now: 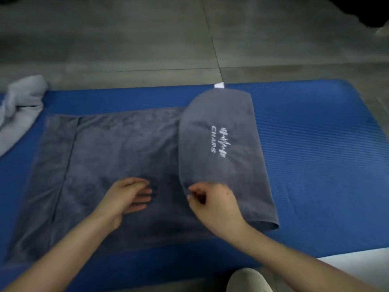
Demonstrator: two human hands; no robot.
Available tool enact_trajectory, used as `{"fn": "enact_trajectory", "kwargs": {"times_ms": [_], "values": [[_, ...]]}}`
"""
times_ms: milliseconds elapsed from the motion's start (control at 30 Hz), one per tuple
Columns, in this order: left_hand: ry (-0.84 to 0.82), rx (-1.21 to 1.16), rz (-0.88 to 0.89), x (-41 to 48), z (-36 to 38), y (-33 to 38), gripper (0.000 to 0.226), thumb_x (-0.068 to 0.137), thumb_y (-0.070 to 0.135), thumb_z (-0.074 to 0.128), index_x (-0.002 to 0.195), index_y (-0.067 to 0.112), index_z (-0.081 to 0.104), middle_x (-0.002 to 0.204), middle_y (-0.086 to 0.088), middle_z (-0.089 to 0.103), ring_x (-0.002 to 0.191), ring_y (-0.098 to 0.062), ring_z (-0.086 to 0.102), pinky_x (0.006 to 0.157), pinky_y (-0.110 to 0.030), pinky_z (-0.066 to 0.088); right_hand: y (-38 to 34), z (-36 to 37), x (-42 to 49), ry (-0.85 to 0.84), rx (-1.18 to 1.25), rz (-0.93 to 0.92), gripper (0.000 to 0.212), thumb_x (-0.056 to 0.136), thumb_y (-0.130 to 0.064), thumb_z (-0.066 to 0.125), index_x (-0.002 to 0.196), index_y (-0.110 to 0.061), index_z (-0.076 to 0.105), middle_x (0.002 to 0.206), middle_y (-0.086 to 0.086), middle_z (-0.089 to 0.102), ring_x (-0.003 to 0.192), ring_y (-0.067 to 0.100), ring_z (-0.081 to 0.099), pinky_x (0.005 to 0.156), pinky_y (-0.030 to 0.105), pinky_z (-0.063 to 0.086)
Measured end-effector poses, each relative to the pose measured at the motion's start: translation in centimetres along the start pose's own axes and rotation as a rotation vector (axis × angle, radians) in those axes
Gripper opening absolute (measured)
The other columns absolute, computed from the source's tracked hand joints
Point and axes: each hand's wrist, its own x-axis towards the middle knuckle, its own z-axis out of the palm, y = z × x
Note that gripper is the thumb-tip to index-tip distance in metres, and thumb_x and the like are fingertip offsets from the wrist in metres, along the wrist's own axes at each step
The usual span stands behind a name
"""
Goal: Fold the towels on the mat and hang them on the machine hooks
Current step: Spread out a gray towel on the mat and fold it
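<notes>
Cut off at left edge: pale towel (21, 106), mat (315, 144). Hidden under right hand (212, 205): part of grey towel's (117, 148) fold. Too small to read: white tag (219, 85). Cropped at bottom: pale rounded shape (248, 279).

1. The light is dim and flat. The grey floor (126, 39) beyond the hands looks murky.
2. A soft shadow lies on the towel (117, 154) under the left hand (126, 197).
3. The fingers of the left hand and right hand (212, 205) are slightly blurred.
4. The mat (315, 144) bows at its edges from the wide lens, and the top corners go black.
5. A pale bright patch sits nearer than the right hand.
</notes>
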Motion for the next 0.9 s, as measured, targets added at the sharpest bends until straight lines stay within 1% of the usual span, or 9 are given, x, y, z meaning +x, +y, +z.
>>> {"fn": "enact_trajectory", "kwargs": {"times_ms": [167,233,333,533,600,700,767,833,900], "values": [[0.012,0.026,-0.112,0.6,-1.3,-2.2,0.007,0.095,0.019,0.052,0.095,0.016,0.058,0.092,-0.010,0.063,0.083,-0.024,0.062,0.067,-0.034,0.053,0.3,5.9,1.4,-0.577,-0.267,0.008,0.025,0.090,-0.033,0.052,0.095,-0.016,0.069,0.104,0.004,0.068,0.103,0.025,0.060,0.080,0.028,0.045],[0.036,0.029,-0.101,0.9,-1.6,-2.8,0.008,0.095,0.019,0.051,0.091,0.017,0.058,0.089,-0.009,0.062,0.079,-0.021,0.060,0.065,-0.034,0.053,0.2,6.5,2.7,-0.533,-0.339,0.019,0.026,0.091,-0.037,0.051,0.098,-0.019,0.069,0.109,0.002,0.067,0.106,0.024,0.058,0.083,0.030,0.045],[0.038,-0.016,-0.084,1.5,-1.8,-3.1,0.012,0.095,0.017,0.049,0.086,0.017,0.057,0.086,-0.009,0.060,0.076,-0.021,0.059,0.062,-0.033,0.054,-0.8,5.9,6.0,-0.234,-0.444,0.016,0.029,0.094,-0.042,0.047,0.101,-0.023,0.067,0.110,0.002,0.067,0.107,0.026,0.058,0.084,0.031,0.045],[0.054,-0.021,-0.037,2.2,-1.0,-3.4,0.013,0.092,0.012,0.047,0.087,0.014,0.059,0.088,-0.011,0.063,0.075,-0.023,0.062,0.062,-0.034,0.058,-2.2,5.6,16.7,0.144,-0.597,-0.079,0.030,0.096,-0.031,0.045,0.110,-0.013,0.064,0.114,0.009,0.062,0.106,0.032,0.055,0.077,0.033,0.044],[0.074,0.014,-0.011,2.6,-0.5,-3.6,0.012,0.091,0.013,0.049,0.094,0.012,0.060,0.088,-0.009,0.064,0.073,-0.021,0.064,0.060,-0.032,0.059,-2.5,6.1,20.5,0.107,-0.678,-0.166,0.034,0.097,-0.030,0.045,0.123,-0.013,0.057,0.127,0.010,0.055,0.118,0.032,0.046,0.086,0.036,0.042],[0.097,0.089,0.045,3.2,0.2,-4.1,0.008,0.090,0.014,0.053,0.096,0.013,0.058,0.086,-0.005,0.063,0.075,-0.020,0.066,0.061,-0.035,0.059,-2.1,7.0,25.0,-0.145,-0.879,-0.384,0.046,0.096,-0.030,0.048,0.140,-0.021,0.042,0.148,0.006,0.038,0.135,0.029,0.030,0.107,0.041,0.024],[0.114,0.172,0.088,3.4,0.7,-4.4,0.007,0.089,0.016,0.057,0.096,0.015,0.058,0.084,-0.002,0.063,0.074,-0.018,0.066,0.063,-0.036,0.059,-1.3,7.5,26.2,-0.213,-0.991,-0.514,0.036,0.093,-0.028,0.052,0.129,-0.024,0.056,0.132,0.005,0.055,0.123,0.029,0.044,0.103,0.042,0.026],[0.128,0.225,0.135,3.6,1.0,-4.7,0.011,0.087,0.019,0.061,0.098,0.015,0.059,0.082,0.002,0.064,0.075,-0.015,0.066,0.068,-0.037,0.058,-0.2,7.3,25.5,-0.053,-1.013,-0.639,0.014,0.084,-0.022,0.062,0.091,-0.023,0.074,0.087,0.001,0.068,0.087,0.027,0.058,0.086,0.038,0.037],[0.139,0.236,0.166,3.6,1.1,-4.8,0.012,0.085,0.020,0.063,0.096,0.016,0.060,0.079,0.004,0.065,0.076,-0.014,0.065,0.071,-0.038,0.058,1.5,5.8,23.2,0.166,-0.885,-0.713,0.010,0.080,-0.017,0.066,0.071,-0.019,0.071,0.068,-0.002,0.063,0.068,0.025,0.056,0.073,0.035,0.033]]}}
